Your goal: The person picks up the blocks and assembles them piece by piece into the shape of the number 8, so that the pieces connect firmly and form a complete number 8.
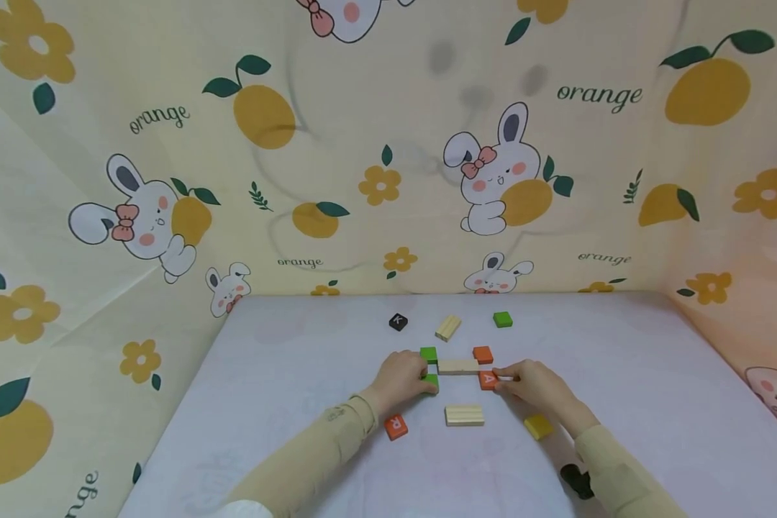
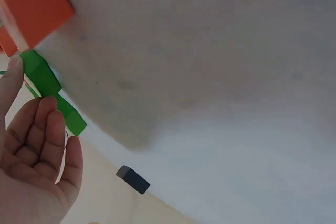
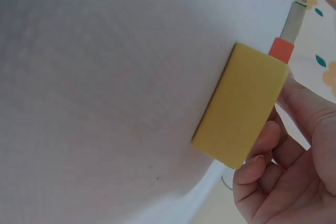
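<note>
My left hand (image 1: 401,378) pinches the nearer green block (image 1: 431,383) between thumb and fingers. In the left wrist view the thumb lies on that green block (image 2: 41,73). A second green block (image 1: 429,354) sits just behind it. My right hand (image 1: 536,386) pinches an orange block marked A (image 1: 488,380), partly hidden behind the yellow block in the right wrist view. Another orange block (image 1: 483,354) lies behind it. Between the green and orange pairs stretches a flat wooden block (image 1: 457,367).
Nearer me lie an orange R block (image 1: 396,426), a wooden block (image 1: 464,415), a yellow block (image 1: 538,426) and a dark object (image 1: 577,480) by the right sleeve. Farther back are a black K block (image 1: 398,321), a tilted wooden block (image 1: 448,327) and a green block (image 1: 502,319).
</note>
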The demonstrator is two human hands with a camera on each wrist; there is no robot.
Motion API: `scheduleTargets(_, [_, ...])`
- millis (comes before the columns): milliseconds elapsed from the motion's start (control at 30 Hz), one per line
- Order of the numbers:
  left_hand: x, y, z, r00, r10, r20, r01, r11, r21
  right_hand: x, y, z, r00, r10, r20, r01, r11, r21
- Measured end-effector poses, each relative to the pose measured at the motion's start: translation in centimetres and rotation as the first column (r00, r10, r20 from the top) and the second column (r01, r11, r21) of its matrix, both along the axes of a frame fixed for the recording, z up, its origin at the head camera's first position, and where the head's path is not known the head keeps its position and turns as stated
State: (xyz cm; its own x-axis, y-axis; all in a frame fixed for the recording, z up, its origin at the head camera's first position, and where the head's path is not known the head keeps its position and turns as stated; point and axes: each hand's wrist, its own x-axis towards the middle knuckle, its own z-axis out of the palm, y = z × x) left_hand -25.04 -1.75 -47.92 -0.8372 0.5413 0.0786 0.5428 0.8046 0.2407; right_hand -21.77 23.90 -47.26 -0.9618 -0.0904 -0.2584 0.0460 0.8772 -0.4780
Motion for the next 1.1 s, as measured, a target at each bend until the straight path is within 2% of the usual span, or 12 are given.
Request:
scheduleTargets(167, [-0.2,0.5,-0.1,1.000,0.001,-0.003,-0.001,1.000,-0.006,0.0,0.0,0.1,1.000,-0.014,0.024,0.014,1.000,-0.005])
scheduleTargets(400, [0.0,1.0,0.0,0.999,0.051,-0.007,-0.051,0.999,-0.012,-0.1,-0.1,0.2,1.000,0.004,0.015,-0.004,1.000,0.012])
scheduleTargets(633, [0.2,1.2,0.4,0.997,0.075,-0.024,-0.076,0.997,-0.035,-0.2,-0.2,0.7,1.000,0.020,0.000,-0.020,0.999,0.025])
scheduleTargets(900, [0.3,1.3,0.6,0.996,0.077,-0.041,-0.079,0.995,-0.058,0.0,-0.4,1.4,0.997,0.075,-0.031,-0.073,0.995,0.063])
scheduleTargets(1100, [0.4,1.3,0.6,0.996,0.076,-0.046,-0.079,0.995,-0.066,0.2,-0.4,1.4,0.996,0.082,-0.033,-0.080,0.995,0.055])
